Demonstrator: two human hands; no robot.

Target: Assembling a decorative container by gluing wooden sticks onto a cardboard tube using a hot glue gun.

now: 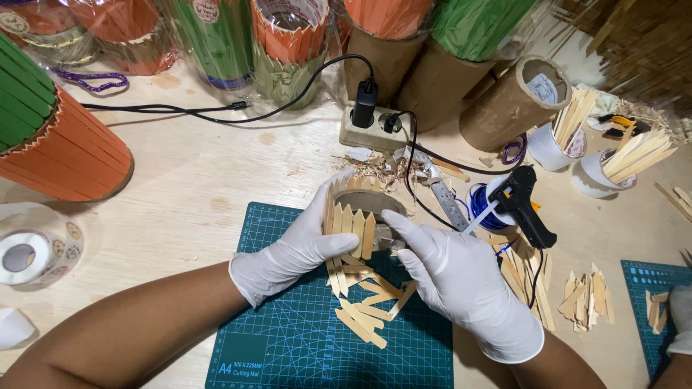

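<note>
Table [202, 180] first: pale wood, crowded at 12 o'clock with big stick-clad pots, an orange one [65, 155] at 9 o'clock and cardboard tubes [515, 101] at 1 o'clock.

Green cutting mat [303, 338] sits at 6 o'clock under our hands. A second mat [645, 277] shows at 3 o'clock, with another person's gloved hand [681, 317] at its edge.

Both our hands are gloved. Left hand [303, 245] wraps the tube [371, 205], fingers curled round its stick-covered side, thumb pressing a stick [358, 230] flat against it. Right hand [454, 277] closes on the tube's far side, index finger laid along the rim; we cannot tell what its lower fingers pinch. The tube hangs just above the mat's 12 o'clock edge.

Risks, as we judge them: sticks pressed on skewed would leave a gap or an uneven top line; if the glue is hot, squeeze-out could stick to a glove; loosening the left hand would let the tube roll onto the loose sticks [367, 310] below it.

Around: glue gun [522, 205] at 2 o'clock, propped nozzle-down near a blue cord spool [481, 209], its black cable running back to the power strip [375, 126] at 12 o'clock and passing just beside the tube. That cable is the main snag. Cups of sticks [577, 137] at 2 o'clock, tape roll [29, 252] at 9 o'clock.
</note>
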